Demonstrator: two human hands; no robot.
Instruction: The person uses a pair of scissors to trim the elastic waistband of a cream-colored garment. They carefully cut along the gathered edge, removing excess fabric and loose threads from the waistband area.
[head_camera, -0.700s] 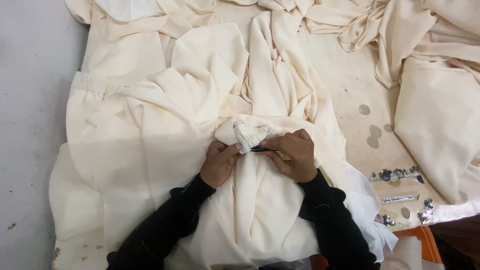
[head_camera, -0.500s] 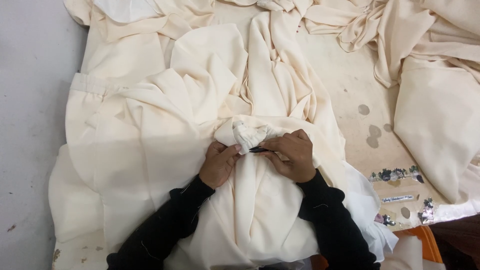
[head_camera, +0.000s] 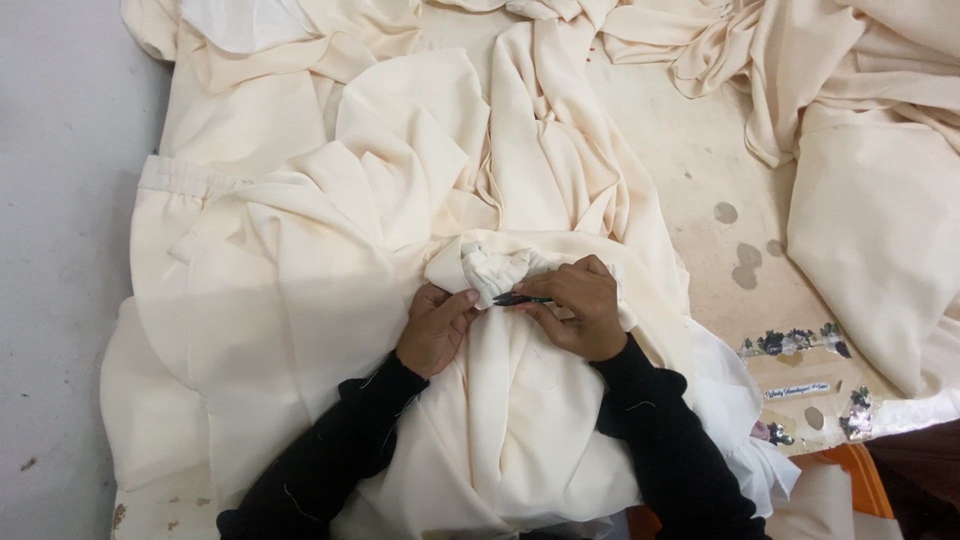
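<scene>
Fabric bunch (head_camera: 497, 270), gathered at the middle of the cream garment (head_camera: 330, 250) on the worktable (head_camera: 700, 160), pinched by left hand (head_camera: 436, 325); right hand (head_camera: 575, 308) grips small dark snips (head_camera: 520, 298) at its base: keep tension, blade tips off the cloth.

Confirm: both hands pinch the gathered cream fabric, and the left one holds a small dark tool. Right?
Not quite. The small dark tool is in the right hand, not the left. The left hand only pinches the gathered cream fabric, and the tool's tip points at that bunch. The head view shows it.
</scene>
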